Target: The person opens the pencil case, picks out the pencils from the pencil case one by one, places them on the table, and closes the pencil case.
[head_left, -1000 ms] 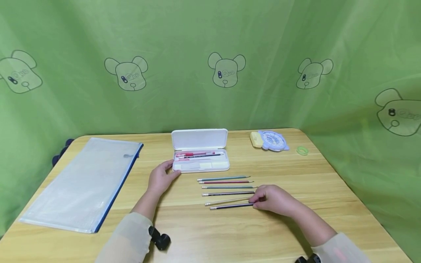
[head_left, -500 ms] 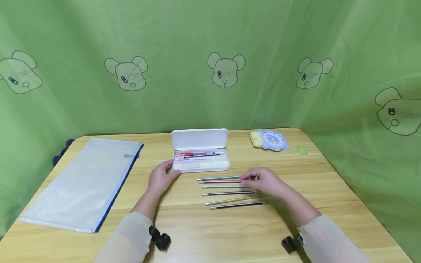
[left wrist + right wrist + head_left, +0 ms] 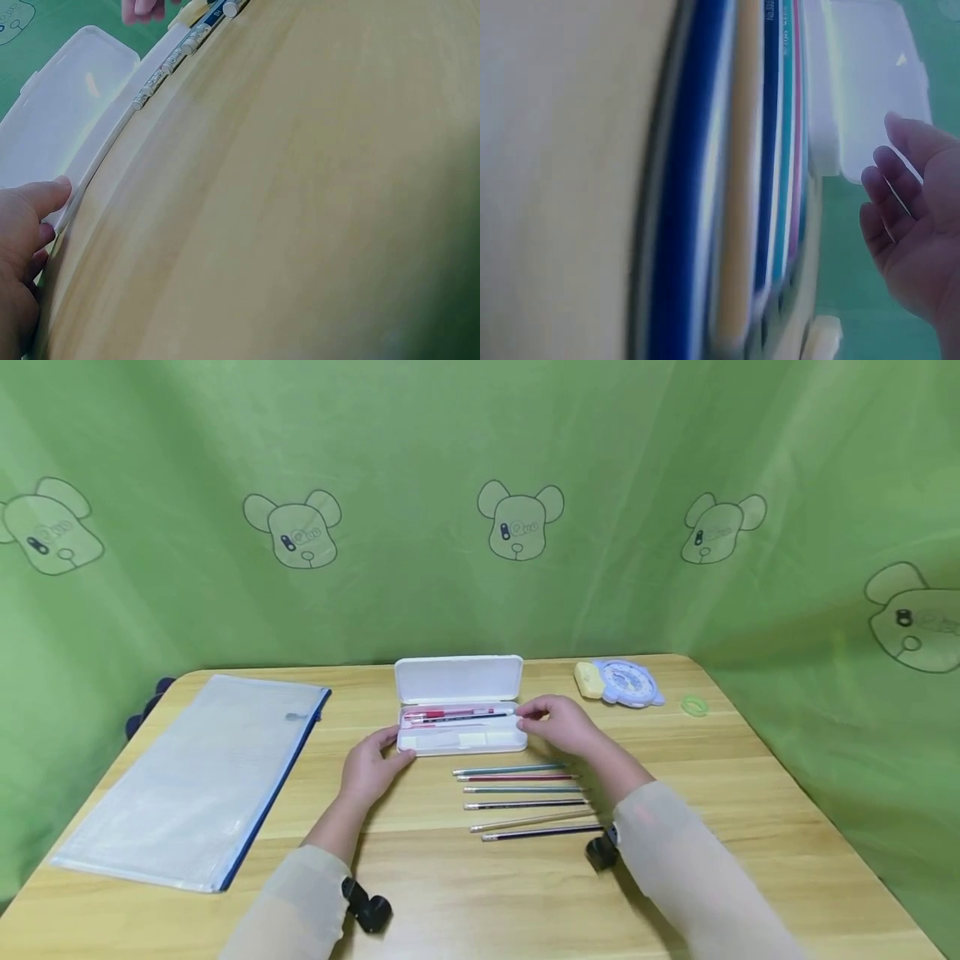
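Observation:
A white pencil case (image 3: 459, 680) stands with its lid up at the back middle of the table. It holds a red pen (image 3: 435, 714), a dark pencil (image 3: 468, 718) and pale white blocks. My left hand (image 3: 369, 770) grips the case's front left corner between thumb and fingers. At the case's right end is my right hand (image 3: 561, 725); in the right wrist view, its thumb and fingers are loosely bent with nothing between them. Whether it touches the case I cannot tell. Several pencils (image 3: 525, 790) lie in a row in front of the case, eraser ends left.
A clear zip pouch (image 3: 195, 777) with a blue edge lies on the left. Back right are a blue round bear-shaped item (image 3: 630, 683), a yellow block (image 3: 588, 680) and a green ring (image 3: 694, 706). A green curtain (image 3: 405, 593) surrounds the wooden table (image 3: 480, 902).
My right hand has left the tip ends of the pencils and moved up and left to the case's right end. My left hand has stayed on the case.

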`<move>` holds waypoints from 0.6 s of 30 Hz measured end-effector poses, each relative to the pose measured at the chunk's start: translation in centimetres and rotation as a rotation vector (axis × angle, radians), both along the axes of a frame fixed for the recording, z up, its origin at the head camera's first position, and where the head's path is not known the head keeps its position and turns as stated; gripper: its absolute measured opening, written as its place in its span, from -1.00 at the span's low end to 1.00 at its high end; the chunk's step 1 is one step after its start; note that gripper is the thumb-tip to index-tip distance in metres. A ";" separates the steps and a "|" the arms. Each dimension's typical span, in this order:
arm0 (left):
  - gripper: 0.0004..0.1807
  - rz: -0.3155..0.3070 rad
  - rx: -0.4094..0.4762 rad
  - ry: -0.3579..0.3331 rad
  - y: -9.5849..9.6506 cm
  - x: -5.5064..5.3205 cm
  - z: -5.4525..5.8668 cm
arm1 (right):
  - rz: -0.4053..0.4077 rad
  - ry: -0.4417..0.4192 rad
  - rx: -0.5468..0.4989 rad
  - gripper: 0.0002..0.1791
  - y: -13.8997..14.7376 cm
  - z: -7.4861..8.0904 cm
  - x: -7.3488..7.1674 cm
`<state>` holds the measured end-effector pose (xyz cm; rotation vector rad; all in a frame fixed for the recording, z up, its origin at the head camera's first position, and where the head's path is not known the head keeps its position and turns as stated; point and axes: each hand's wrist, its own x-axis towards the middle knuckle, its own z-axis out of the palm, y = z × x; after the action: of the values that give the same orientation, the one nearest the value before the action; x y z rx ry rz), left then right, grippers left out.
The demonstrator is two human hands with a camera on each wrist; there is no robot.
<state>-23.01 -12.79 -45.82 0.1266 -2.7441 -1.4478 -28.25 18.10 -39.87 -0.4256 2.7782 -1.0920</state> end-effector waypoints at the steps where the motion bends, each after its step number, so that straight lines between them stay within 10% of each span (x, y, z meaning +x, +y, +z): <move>1: -0.37 -0.002 -0.001 0.002 0.0 0.0 0.0 | -0.008 -0.003 -0.003 -0.68 -0.3 -0.2 -0.5; 18: -0.37 0.004 -0.005 0.019 0.0 -0.2 -0.2 | -0.025 0.022 0.157 -0.74 -4.3 -1.5 -3.6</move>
<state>-23.18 -12.82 -46.01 0.1181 -2.7310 -1.4329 -31.83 13.77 -41.32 -0.3873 2.8688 -0.8702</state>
